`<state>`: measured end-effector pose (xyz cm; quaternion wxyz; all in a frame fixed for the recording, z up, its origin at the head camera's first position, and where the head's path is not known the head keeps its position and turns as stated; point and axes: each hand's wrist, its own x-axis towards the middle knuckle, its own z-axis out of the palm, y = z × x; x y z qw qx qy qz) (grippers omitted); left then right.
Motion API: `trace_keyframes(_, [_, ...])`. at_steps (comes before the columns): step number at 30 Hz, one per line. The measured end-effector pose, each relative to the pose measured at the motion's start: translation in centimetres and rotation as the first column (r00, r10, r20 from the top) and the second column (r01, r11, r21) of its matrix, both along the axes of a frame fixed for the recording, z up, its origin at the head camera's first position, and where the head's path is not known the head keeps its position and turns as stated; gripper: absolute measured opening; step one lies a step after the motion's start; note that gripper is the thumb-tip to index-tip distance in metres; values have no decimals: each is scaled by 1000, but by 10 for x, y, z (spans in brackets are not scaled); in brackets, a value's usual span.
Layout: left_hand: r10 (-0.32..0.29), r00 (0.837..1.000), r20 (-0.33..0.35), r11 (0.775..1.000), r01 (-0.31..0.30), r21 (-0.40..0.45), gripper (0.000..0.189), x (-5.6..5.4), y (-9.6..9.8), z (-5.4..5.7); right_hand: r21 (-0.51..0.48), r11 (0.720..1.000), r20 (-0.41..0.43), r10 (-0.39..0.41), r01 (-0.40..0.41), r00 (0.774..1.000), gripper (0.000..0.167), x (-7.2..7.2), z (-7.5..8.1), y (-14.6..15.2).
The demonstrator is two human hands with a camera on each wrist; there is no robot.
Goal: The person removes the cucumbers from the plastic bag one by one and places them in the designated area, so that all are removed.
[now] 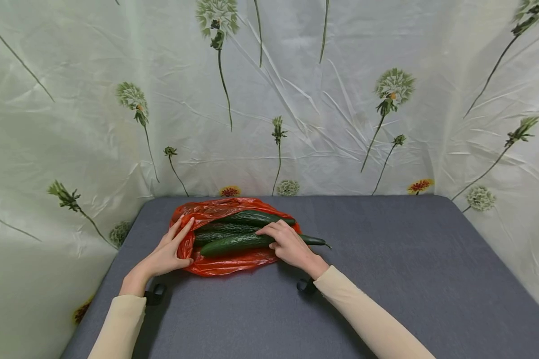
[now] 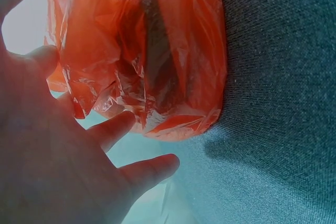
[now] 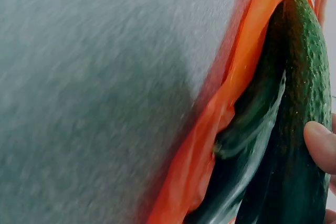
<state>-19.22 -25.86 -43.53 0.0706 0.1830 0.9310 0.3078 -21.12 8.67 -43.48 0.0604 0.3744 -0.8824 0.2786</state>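
Observation:
A red plastic bag (image 1: 233, 267) lies on its side, gaping toward the viewer. In it are dark green cucumbers, one at the back (image 1: 247, 218) and one in the middle (image 1: 220, 230). My right hand (image 1: 289, 245) grips the front cucumber (image 1: 231, 244) near its middle; its thin stem end sticks out past the hand to the right. The right wrist view shows the thumb (image 3: 321, 145) on this cucumber's bumpy skin (image 3: 299, 87). My left hand (image 1: 168, 252) rests against the bag's left end with fingers spread and fairly straight.
A grey cloth-covered table (image 1: 386, 264) carries the bag near its back edge. Behind and at both sides hangs a pale curtain (image 1: 314, 99) printed with dandelions. A dark wrist strap (image 1: 154, 294) shows below the left hand.

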Motion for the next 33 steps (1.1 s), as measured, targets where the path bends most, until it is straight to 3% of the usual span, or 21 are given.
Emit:
trace_keyframes(9, [2, 1000, -7, 1000, -2, 6, 100, -1, 0, -2, -48, 999, -23, 1, -2, 1000, 46, -5, 1, 19])
trace_keyframes(17, [21, 998, -62, 1000, -21, 6, 94, 0, 3, -4, -79, 996, -24, -37, 35, 999, 46, -7, 4, 37])
trace_keyframes(33, [68, 995, -67, 997, -67, 26, 95, -2, 6, -5, -148, 985, -31, -98, 92, 995, 46, -8, 5, 78])
